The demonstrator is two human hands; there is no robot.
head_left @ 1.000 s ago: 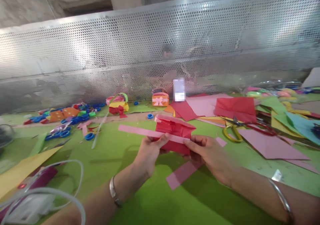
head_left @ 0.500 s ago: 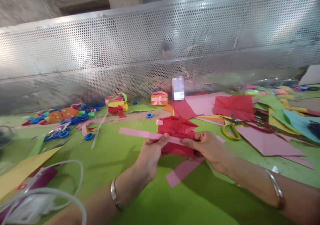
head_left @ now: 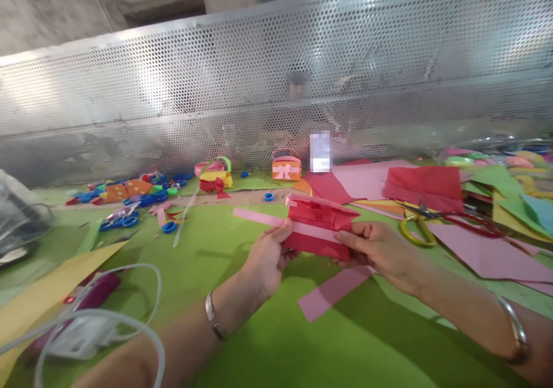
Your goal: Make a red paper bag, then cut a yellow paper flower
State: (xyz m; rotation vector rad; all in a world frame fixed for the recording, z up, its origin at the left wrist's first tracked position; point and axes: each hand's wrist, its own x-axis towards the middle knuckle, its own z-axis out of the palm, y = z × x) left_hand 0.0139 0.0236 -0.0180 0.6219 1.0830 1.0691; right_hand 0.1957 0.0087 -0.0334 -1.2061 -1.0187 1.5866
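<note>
Your left hand (head_left: 268, 255) pinches the pink paper strip (head_left: 259, 217) against the red folded paper box (head_left: 322, 227); your right hand (head_left: 380, 248) grips the box's other end; both sets of fingers are closed on it, just above the green tabletop (head_left: 242, 342); squeeze harder and the thin walls may crumple, or the strip may slip askew; the box's long axis runs left to right, with its top facing up and away from you.

Matt red paper box (head_left: 322, 229), pink paper strip (head_left: 268, 219), seemingly felt-like green table (head_left: 276, 342), shiny perforated metal screen (head_left: 173, 100).
</note>
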